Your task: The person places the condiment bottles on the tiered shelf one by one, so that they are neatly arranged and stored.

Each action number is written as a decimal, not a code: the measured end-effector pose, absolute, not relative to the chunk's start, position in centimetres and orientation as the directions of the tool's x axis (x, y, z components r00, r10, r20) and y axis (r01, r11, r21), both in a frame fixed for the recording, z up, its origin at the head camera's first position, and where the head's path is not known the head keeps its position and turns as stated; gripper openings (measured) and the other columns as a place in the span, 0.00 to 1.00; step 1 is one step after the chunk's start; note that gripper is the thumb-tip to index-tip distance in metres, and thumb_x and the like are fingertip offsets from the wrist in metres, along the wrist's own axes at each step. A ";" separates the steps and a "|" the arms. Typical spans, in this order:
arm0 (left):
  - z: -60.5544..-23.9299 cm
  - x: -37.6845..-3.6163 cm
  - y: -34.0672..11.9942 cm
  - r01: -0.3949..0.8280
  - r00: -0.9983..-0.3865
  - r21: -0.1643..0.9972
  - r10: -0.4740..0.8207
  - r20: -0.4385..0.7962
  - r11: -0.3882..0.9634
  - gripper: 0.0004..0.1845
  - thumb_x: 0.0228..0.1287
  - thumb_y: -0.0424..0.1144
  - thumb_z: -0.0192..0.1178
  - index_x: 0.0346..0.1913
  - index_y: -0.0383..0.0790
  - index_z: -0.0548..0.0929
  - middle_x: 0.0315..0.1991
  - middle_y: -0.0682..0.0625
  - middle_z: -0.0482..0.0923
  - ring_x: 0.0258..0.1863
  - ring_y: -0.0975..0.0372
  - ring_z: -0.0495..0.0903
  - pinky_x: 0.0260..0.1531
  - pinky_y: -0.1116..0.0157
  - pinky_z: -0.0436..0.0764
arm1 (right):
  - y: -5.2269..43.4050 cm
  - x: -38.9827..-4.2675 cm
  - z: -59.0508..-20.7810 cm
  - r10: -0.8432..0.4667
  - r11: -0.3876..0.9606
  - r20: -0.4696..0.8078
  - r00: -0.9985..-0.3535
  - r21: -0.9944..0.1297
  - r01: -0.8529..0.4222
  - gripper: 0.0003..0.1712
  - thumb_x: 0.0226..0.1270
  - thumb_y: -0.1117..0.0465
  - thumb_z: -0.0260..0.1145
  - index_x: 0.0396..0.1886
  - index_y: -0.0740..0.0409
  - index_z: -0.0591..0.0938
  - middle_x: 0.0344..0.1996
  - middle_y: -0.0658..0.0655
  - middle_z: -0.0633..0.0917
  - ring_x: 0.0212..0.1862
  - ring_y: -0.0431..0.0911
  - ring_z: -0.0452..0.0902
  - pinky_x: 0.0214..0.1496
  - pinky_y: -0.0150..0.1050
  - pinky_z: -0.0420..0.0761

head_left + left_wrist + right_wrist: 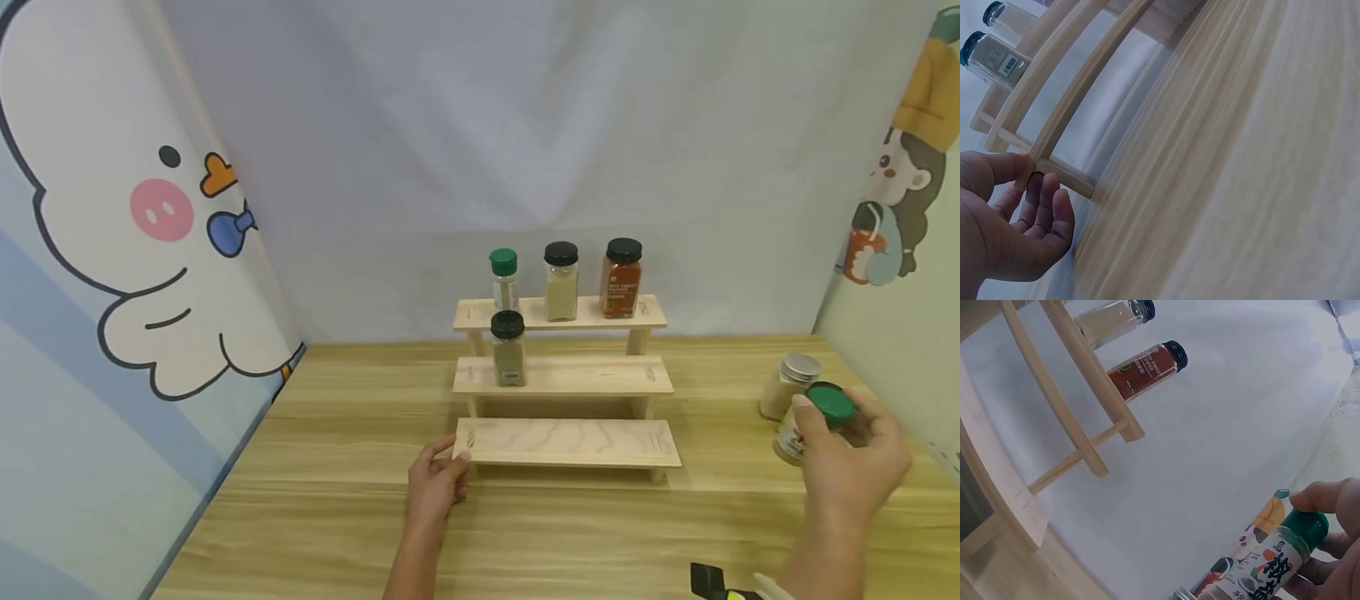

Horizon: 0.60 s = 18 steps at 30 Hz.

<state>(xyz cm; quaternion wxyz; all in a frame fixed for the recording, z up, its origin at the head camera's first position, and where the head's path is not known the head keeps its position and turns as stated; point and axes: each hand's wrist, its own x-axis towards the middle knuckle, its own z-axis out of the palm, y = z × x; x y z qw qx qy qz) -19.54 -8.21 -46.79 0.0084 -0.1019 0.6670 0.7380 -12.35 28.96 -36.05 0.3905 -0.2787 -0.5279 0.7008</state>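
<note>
A three-tier wooden spice rack (562, 442) stands on the wooden table. My left hand (438, 479) holds the left end of the lowest shelf (1025, 178), thumb on top and fingers curled under it. At the right, my right hand (851, 458) grips a green-capped spice bottle (825, 408) by its top; the right wrist view shows that labelled bottle (1275, 565) in my fingers. The middle shelf carries one black-capped jar (508, 350). On the top shelf stand a green-capped jar (504, 279), a pale black-capped jar (561, 282) and a red spice jar (621, 277).
A silver-lidded jar (787, 385) stands on the table just behind my right hand. Cartoon-printed panels wall in the left (112, 250) and right (900, 192) sides, with a white backdrop behind. A black and yellow object (712, 581) shows at the bottom edge.
</note>
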 end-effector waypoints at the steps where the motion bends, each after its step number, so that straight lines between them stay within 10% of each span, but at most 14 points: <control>1: -46.8 -19.5 -8.2 -0.148 -0.979 0.983 -0.124 -0.161 -0.111 0.24 0.59 0.33 0.63 0.58 0.33 0.72 0.28 0.46 0.75 0.27 0.59 0.78 0.25 0.65 0.78 | 28.8 -12.5 -35.9 0.834 -0.145 0.022 -0.551 -0.955 -0.257 0.28 0.50 0.70 0.72 0.54 0.60 0.75 0.46 0.51 0.73 0.45 0.38 0.68 0.42 0.19 0.72; 18: -46.9 -19.6 -8.1 -0.158 -0.975 0.981 -0.136 -0.174 -0.115 0.24 0.59 0.33 0.64 0.59 0.34 0.72 0.29 0.46 0.76 0.27 0.59 0.77 0.24 0.65 0.78 | 24.7 -15.0 -35.9 0.705 0.002 0.158 -0.691 -0.975 -0.220 0.25 0.56 0.65 0.70 0.55 0.56 0.76 0.42 0.50 0.74 0.43 0.40 0.66 0.39 0.24 0.70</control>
